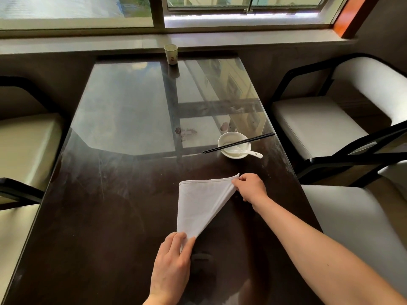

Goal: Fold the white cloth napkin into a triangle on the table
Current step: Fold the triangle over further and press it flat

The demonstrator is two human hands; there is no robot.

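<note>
- A white napkin (199,205), already triangular, lies on the dark table (105,216).
- The left hand (171,265) pinches its near point.
- The right hand (251,188) seems to pinch the far right corner, fingers curled.

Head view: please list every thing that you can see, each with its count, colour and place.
napkin: one, white, near part of the table, in a triangle shape
table: one, dark and glossy, centre
bowl: one, white, on the table beyond the napkin, to the right
chopsticks: one pair, black, across the bowl
spoon: one, white, in the bowl, handle over its right rim
cup: one, white with print, far edge of the table
chairs: four seen in part, pale seats, two on each side
window: behind the table
left hand: pinches the napkin's near corner
right hand: pinches its far right corner
</note>
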